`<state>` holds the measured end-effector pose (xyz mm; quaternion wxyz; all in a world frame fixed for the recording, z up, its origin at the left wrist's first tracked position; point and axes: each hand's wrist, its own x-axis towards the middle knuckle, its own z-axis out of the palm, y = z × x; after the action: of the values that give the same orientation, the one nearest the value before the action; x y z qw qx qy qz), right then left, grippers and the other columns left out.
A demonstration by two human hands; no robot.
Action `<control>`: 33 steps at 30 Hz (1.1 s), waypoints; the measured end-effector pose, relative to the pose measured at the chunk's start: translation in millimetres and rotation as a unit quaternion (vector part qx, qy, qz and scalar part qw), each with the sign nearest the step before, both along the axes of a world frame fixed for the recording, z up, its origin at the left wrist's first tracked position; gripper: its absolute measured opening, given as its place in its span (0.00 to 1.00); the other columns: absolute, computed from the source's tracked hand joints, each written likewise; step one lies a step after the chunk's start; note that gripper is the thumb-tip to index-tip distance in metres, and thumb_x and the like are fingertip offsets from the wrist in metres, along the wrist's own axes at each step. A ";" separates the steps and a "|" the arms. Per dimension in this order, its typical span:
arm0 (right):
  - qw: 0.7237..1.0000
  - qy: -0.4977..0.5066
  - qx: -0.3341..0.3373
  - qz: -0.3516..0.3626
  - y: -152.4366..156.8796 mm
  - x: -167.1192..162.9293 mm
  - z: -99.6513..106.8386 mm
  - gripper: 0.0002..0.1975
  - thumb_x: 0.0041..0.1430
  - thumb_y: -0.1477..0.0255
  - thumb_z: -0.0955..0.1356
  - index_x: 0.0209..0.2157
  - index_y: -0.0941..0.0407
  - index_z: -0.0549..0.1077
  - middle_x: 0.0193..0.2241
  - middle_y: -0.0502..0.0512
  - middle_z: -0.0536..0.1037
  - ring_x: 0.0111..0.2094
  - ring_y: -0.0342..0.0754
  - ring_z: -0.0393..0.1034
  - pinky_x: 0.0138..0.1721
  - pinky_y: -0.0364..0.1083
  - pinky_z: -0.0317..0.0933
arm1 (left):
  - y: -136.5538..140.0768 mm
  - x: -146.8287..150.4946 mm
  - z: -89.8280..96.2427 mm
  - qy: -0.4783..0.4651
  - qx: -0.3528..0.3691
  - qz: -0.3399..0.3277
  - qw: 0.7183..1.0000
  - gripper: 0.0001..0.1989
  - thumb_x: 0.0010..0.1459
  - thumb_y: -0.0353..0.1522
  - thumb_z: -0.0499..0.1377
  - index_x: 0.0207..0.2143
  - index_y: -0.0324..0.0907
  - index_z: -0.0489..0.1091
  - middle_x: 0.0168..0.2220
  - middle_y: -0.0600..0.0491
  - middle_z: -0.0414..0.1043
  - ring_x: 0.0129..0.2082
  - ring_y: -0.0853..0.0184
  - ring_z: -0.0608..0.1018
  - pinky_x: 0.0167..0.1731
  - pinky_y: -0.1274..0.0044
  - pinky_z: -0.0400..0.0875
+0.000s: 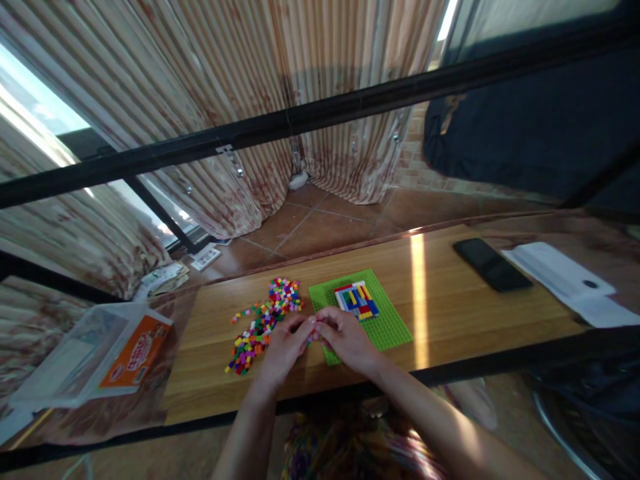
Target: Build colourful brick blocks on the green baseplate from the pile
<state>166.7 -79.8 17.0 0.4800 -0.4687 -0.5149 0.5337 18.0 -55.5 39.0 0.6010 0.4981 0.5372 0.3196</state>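
Observation:
My left hand (pixel 287 347) and my right hand (pixel 346 337) meet fingertip to fingertip above the wooden table, by the near left edge of a green baseplate (pixel 393 327). Both are closed in a pinch; a small bit of colour shows below the fingertips, too small to name. On the baseplate sits a low square build of toy bricks (pixel 357 300) in red, white, blue and yellow. A loose pile of small coloured bricks (pixel 265 317) spreads on the table beyond and left of my left hand.
A clear plastic box (pixel 65 360) with an orange label stands at the left. To the right lie a black phone (pixel 491 265) and a white paper or packaging piece (pixel 565 273). A dark metal bar (pixel 330 113) crosses beyond the table, before striped curtains (pixel 225 73).

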 end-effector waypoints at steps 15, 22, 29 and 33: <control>0.985 -0.151 0.082 -0.013 -31.9 19.3 8.8 0.07 0.65 0.69 0.62 0.39 0.54 0.71 0.28 0.49 0.77 0.28 0.43 0.71 0.31 0.41 0.62 | -10.2 5.7 -13.8 -0.082 -0.088 0.090 0.989 0.21 0.44 0.47 0.67 0.25 0.39 0.68 0.19 0.61 0.62 0.15 0.80 0.55 0.16 0.83 0.46; 0.938 -0.251 0.062 -0.232 -31.5 75.2 -6.8 0.13 0.66 0.65 0.62 0.45 0.54 0.74 0.37 0.57 0.82 0.35 0.50 0.77 0.36 0.46 0.68 | 28.3 -9.6 -26.1 0.278 0.220 0.062 0.933 0.13 0.58 0.40 0.54 0.30 0.42 0.74 0.25 0.53 0.73 0.26 0.66 0.72 0.29 0.75 0.66; 0.868 -0.381 0.096 -0.305 -16.3 85.7 -12.7 0.14 0.66 0.62 0.63 0.38 0.54 0.77 0.35 0.56 0.81 0.35 0.50 0.75 0.37 0.47 0.65 | 38.1 -7.7 -40.0 0.440 0.360 -0.013 0.823 0.13 0.61 0.31 0.50 0.37 0.42 0.74 0.37 0.47 0.76 0.40 0.58 0.77 0.43 0.68 0.71; 0.856 -0.388 0.128 -0.317 -7.3 77.3 -21.6 0.12 0.65 0.63 0.64 0.36 0.54 0.77 0.33 0.55 0.81 0.36 0.50 0.73 0.40 0.47 0.64 | 34.0 -7.3 -43.7 0.469 0.374 -0.036 0.799 0.13 0.62 0.31 0.49 0.38 0.43 0.74 0.39 0.46 0.76 0.43 0.56 0.76 0.48 0.66 0.70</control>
<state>244.0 -87.1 -4.6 0.4405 -0.7098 -0.5468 0.0565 10.7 -21.5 -4.7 0.0533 0.7921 0.5738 0.2012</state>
